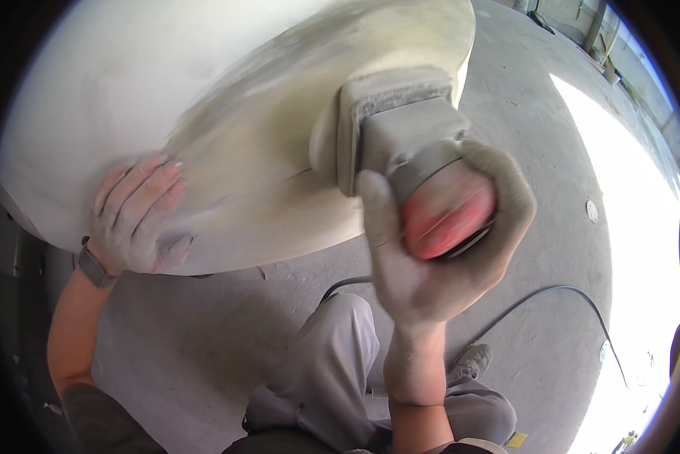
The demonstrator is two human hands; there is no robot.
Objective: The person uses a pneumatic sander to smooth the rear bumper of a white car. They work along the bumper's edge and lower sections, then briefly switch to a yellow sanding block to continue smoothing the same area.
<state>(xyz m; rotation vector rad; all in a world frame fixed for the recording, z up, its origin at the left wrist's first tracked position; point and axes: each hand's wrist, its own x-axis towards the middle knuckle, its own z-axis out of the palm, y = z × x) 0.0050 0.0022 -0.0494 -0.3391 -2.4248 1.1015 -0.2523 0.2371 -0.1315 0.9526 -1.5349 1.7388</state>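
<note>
My right hand (419, 291) is wrapped round the red, rounded top of a dusty grey power sander (412, 132). The sander's square pad lies against, or very close to, a large curved body panel (256, 151); the exact contact is hidden behind the tool. White covers the panel's left part, while yellowish and grey sanded patches spread over its middle and right. Toward the panel's lower left edge, my left hand (137, 216) rests flat with fingers stretched out and holds nothing. Pale dust coats both hands. A dark watch (94, 265) sits on my left wrist.
A dark hose (540, 291) curves over the grey concrete floor (536, 174) to the right of my bent legs. Bright sunlight falls on the floor at far right. A small yellow piece (516, 440) lies near my right knee. Objects line the wall at top right.
</note>
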